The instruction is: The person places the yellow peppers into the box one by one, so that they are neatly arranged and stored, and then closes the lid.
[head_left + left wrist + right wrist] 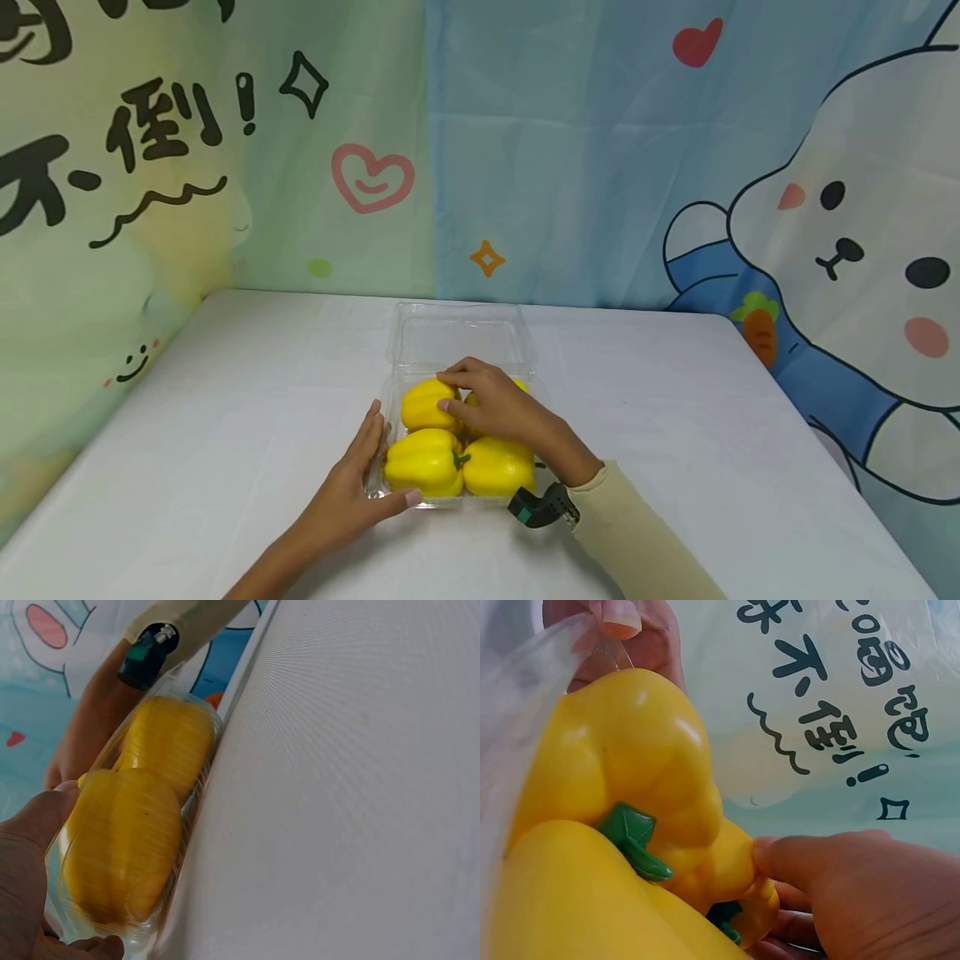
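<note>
A clear plastic box [480, 502] holds several yellow bell peppers with green stems. My right hand [498, 406] reaches over the box and grips the back-left bell pepper [422, 406], thumb on its near side and fingers over its top. The back-right pepper [521, 386] is mostly hidden under that hand. In front lie a left bell pepper [420, 461] and a right one [498, 468]. My left hand [347, 487] holds the box at its front-left corner, fingers along the left wall. In the right wrist view, the left thumb [621, 616] presses on the rim.
The box's hinged lid [461, 337] stands open toward the back edge of the white table [225, 433]. A printed cloth backdrop [555, 167] hangs behind the table. A dark strapped device [546, 506] is on the right wrist, beside a beige sleeve [637, 533].
</note>
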Available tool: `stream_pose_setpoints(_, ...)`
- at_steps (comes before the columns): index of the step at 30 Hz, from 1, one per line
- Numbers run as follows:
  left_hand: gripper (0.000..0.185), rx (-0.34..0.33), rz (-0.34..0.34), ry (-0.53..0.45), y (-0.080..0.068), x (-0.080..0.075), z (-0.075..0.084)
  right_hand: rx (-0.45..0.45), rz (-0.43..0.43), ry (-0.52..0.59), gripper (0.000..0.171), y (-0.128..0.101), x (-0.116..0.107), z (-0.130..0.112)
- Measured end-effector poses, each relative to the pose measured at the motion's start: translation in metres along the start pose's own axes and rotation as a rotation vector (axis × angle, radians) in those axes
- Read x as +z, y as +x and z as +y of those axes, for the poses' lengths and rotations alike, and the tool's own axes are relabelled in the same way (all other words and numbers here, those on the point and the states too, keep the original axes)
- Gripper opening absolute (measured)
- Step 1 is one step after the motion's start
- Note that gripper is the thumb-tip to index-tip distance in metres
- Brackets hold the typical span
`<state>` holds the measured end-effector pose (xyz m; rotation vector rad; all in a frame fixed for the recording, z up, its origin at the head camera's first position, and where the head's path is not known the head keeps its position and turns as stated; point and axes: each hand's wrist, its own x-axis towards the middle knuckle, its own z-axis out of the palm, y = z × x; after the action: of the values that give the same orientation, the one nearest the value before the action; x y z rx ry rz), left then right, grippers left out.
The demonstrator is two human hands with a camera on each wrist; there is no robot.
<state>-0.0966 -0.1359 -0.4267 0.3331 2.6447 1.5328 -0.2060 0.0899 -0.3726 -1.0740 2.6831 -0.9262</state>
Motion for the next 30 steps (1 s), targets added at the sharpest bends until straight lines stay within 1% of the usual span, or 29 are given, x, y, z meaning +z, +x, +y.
stream_pose_setpoints(4, 0.115, 0.003, 0.002, 0.001, 0.0004, 0.0, 0.0005, 0.006, -0.007, 0.025, 0.046, -0.001, -0.0016, 0.0001)
stream_pose_setpoints(8, 0.115, 0.005, -0.002, 0.002, 0.0008, -0.0012, 0.0018, -0.007, -0.001, 0.05, 0.046, -0.0007, -0.0028, 0.0009)
stream_pose_setpoints(16, 0.114, 0.02, -0.001, 0.013, 0.0012, -0.0019, 0.0012, -0.063, 0.015, 0.038, 0.043, 0.0002, -0.0029, 0.0056)
stream_pose_setpoints(19, 0.114, 0.019, 0.002, 0.015, 0.0011, -0.0012, 0.0005, -0.07, 0.008, 0.043, 0.042, -0.0003, -0.003, 0.006)
stream_pose_setpoints(25, 0.114, 0.006, 0.006, 0.019, 0.0001, 0.0004, -0.0009, -0.039, 0.004, 0.037, 0.043, -0.0003, -0.0022, 0.0044)
stream_pose_setpoints(30, 0.114, 0.015, 0.004, 0.011, -0.0004, 0.0004, -0.0009, -0.011, 0.015, 0.025, 0.044, -0.0007, -0.0013, 0.0033)
